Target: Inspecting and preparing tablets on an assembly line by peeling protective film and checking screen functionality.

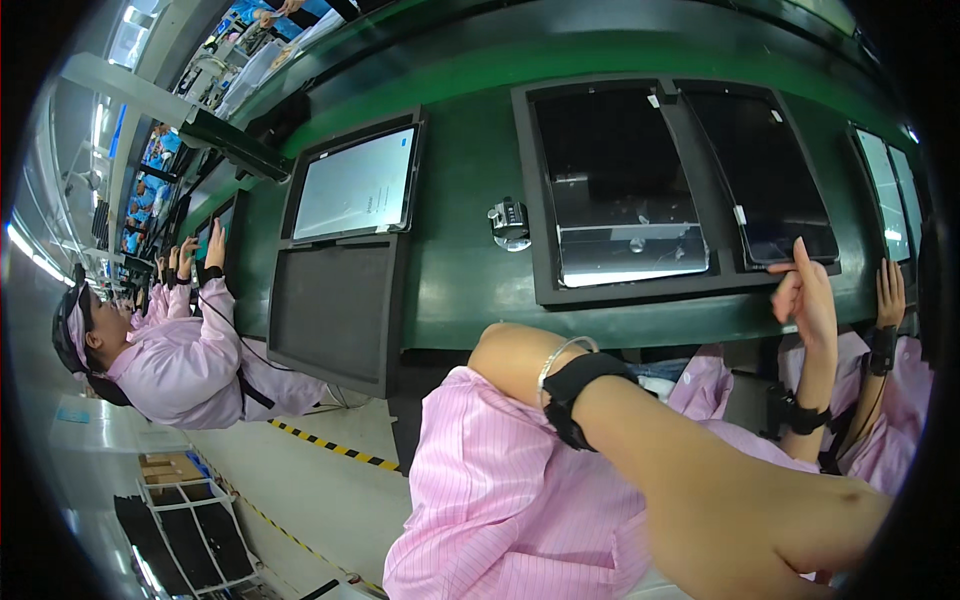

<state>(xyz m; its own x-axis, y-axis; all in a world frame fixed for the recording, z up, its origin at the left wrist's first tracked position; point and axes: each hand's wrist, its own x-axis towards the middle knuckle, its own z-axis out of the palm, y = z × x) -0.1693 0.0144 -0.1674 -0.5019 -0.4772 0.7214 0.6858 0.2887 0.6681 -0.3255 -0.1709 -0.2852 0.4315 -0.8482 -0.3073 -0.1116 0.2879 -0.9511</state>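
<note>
My left hand is raised close to the camera, its back facing me, above a black wristband and a silver bracelet. Its fingers are hidden at the lower right, so I cannot see what they touch. My right hand is at the near edge of a dark-screened tablet; the index finger stretches onto that edge and nothing shows in the grasp. Left of it lies another dark tablet, a bright band of reflection across its near end. Both tablets rest in a dark grey foam tray.
Another tray holds a lit white-screened tablet. A small metallic object of unclear kind sits between the trays on the green bench. At right, a co-worker's hand is beside lit tablets. A person in pink works at left.
</note>
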